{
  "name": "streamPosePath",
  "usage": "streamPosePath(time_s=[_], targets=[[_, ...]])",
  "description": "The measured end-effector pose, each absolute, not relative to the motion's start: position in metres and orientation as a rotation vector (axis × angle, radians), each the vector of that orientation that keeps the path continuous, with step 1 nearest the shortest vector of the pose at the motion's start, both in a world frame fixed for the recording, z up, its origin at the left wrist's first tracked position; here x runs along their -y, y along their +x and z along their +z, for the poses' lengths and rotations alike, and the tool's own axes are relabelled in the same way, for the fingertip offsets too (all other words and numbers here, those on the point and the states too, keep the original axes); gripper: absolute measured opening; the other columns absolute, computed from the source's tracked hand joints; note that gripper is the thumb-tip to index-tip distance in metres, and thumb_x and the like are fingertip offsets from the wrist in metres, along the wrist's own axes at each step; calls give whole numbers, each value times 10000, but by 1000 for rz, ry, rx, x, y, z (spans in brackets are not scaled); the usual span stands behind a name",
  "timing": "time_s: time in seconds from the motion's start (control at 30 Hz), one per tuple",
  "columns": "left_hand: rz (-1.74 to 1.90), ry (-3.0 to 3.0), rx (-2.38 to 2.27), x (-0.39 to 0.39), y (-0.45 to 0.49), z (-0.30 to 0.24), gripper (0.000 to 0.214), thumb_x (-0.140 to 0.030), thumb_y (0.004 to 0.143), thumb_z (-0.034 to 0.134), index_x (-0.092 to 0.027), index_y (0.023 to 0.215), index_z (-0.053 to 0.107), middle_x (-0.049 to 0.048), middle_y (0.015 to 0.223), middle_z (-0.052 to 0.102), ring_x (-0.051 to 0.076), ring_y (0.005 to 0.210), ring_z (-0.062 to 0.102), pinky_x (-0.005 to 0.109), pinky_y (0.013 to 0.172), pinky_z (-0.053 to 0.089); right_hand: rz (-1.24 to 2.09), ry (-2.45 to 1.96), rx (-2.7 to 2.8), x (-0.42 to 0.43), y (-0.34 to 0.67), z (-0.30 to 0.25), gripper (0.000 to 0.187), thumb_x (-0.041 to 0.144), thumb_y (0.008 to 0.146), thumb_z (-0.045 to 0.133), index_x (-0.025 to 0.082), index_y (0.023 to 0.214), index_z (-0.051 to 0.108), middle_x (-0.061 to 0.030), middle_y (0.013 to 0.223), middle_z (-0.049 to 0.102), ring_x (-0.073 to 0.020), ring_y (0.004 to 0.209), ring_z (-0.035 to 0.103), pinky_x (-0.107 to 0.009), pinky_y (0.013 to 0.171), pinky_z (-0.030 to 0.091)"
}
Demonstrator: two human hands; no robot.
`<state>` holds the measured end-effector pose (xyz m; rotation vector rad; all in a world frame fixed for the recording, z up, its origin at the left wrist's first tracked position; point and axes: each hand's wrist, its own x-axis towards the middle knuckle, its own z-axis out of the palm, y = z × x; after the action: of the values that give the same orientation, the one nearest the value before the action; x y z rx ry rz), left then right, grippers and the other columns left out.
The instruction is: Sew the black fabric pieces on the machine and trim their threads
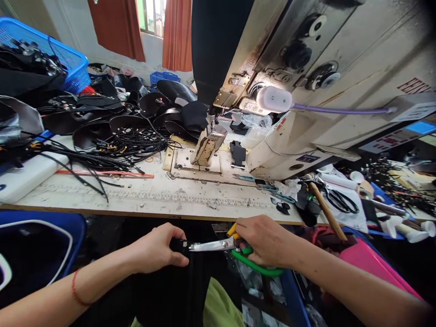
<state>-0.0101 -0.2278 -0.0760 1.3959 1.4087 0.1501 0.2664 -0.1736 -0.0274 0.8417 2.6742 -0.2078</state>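
My right hand [264, 240] grips a pair of scissors [213, 245] with green and yellow handles, the metal blades pointing left. At the blade tips is a small black piece [177, 245], pinched between the thumb and fingers of my left hand [159, 250]. A light spot shows on that piece where the tips meet it; whether the blades are cutting into it I cannot tell. Both hands are in front of the table's edge, below a post-bed sewing machine [208, 145]. Dark surroundings hide the lower part of the black piece.
Black cords [136, 147] and dark curved pieces [91, 113] pile up at the left of the worktable [190, 202]. Blue-handled thread snips [262, 182], a wooden-handled tool [327, 211] and black-handled scissors [342, 200] lie at the right. A blue basket [73, 68] stands back left.
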Motion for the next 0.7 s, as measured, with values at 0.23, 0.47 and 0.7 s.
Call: streamPosePath(time_s=[0.23, 0.47, 0.7], targets=[[151, 1321, -1345, 224, -11, -76, 301, -384, 576, 732, -191, 795, 658, -30, 726, 579, 220, 789, 546, 272, 651, 364, -187, 877, -2699, 180, 273, -58, 148, 137, 676, 538, 153, 799, 618, -66, 808, 656, -184, 670, 593, -278, 570, 361], [149, 1310, -1356, 225, -11, -77, 337, -377, 554, 754, -195, 822, 661, -26, 767, 600, 229, 822, 566, 271, 657, 383, -322, 942, -2753, 186, 284, -79, 133, 82, 658, 542, 169, 744, 592, -41, 749, 633, -172, 645, 577, -266, 574, 364], [152, 1343, -1292, 222, -14, -63, 359, -373, 603, 715, -197, 911, 660, -13, 855, 622, 234, 884, 550, 278, 720, 378, -423, 1031, -2682, 182, 269, -48, 133, 189, 744, 554, 169, 870, 589, -64, 897, 628, -218, 787, 592, -306, 678, 397]])
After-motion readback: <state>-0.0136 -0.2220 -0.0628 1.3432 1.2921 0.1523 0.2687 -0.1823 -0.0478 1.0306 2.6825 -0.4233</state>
